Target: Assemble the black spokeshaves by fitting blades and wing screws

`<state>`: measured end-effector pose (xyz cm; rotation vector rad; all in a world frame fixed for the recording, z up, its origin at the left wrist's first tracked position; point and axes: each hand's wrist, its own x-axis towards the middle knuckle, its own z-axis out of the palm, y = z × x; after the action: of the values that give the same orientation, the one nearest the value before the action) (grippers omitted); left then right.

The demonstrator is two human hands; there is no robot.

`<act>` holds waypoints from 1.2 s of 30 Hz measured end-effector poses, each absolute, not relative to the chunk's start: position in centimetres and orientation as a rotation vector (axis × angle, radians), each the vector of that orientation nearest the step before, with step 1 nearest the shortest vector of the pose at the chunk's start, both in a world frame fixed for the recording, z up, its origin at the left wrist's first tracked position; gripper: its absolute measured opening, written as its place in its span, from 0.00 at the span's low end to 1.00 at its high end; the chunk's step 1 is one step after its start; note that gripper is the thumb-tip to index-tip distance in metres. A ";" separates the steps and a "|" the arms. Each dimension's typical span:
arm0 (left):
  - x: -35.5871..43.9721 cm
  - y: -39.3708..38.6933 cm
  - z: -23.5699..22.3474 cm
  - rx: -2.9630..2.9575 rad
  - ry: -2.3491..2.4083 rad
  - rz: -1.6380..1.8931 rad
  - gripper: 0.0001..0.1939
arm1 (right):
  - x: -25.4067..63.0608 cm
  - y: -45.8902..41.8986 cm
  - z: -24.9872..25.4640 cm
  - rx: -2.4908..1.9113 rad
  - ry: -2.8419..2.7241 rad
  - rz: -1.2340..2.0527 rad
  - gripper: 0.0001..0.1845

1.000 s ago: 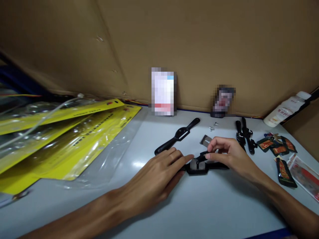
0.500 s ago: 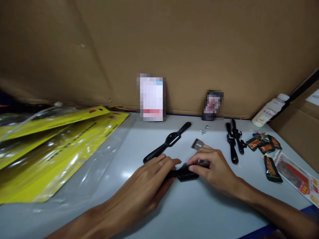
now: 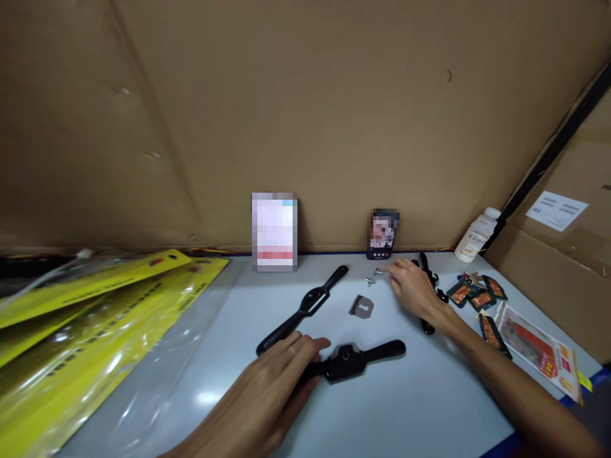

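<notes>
My left hand point(image 3: 286, 375) is closed round one handle of a black spokeshave body point(image 3: 346, 362) on the table. Its other handle points right, free of any hand. My right hand point(image 3: 413, 286) reaches to the back, its index finger stretched out at a small silver screw point(image 3: 377, 272); a second screw point(image 3: 369, 282) lies just in front. A flat steel blade point(image 3: 361, 306) with a keyhole slot rests between the hands. Behind my left hand lies another black spokeshave body point(image 3: 312, 302). Beneath and beside my right hand, more black spokeshaves point(image 3: 428, 326) are partly hidden.
At left, yellow cards in clear plastic packaging point(image 3: 143, 305) cover the table. A tablet-like screen point(image 3: 274, 232) and a phone point(image 3: 382, 235) lean against the cardboard wall. A white bottle point(image 3: 477, 236), keys, small dark sachets point(image 3: 482, 299) and a printed packet point(image 3: 539, 350) are at right.
My right hand has left the spokeshave body and moved back to the screws. My left hand still holds the handle. The view has tilted up and shifted right.
</notes>
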<state>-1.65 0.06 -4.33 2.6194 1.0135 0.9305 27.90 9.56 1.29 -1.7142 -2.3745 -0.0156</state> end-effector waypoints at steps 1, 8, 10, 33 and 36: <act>-1.6 0.1 -4.3 2.623 1.010 0.926 0.17 | 27.9 10.1 1.2 -1.714 -2.411 -0.037 0.20; -1.2 0.1 -3.7 2.615 0.978 0.995 0.17 | 27.1 11.1 1.0 -1.774 -2.591 -0.119 0.08; -1.0 0.0 -3.4 2.612 0.968 0.962 0.16 | 27.5 10.5 0.8 -1.800 -2.576 -0.112 0.07; -1.5 -0.4 -2.3 2.721 0.894 0.704 0.25 | 23.8 2.0 1.6 -1.087 -2.322 0.711 0.12; -1.4 -0.4 -2.2 2.744 0.899 0.695 0.25 | 23.5 1.7 1.3 -1.060 -2.395 0.645 0.13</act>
<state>-1.43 -0.43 -2.24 2.7442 0.8991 0.6950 23.46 1.73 1.33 -1.0597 -2.3949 0.6445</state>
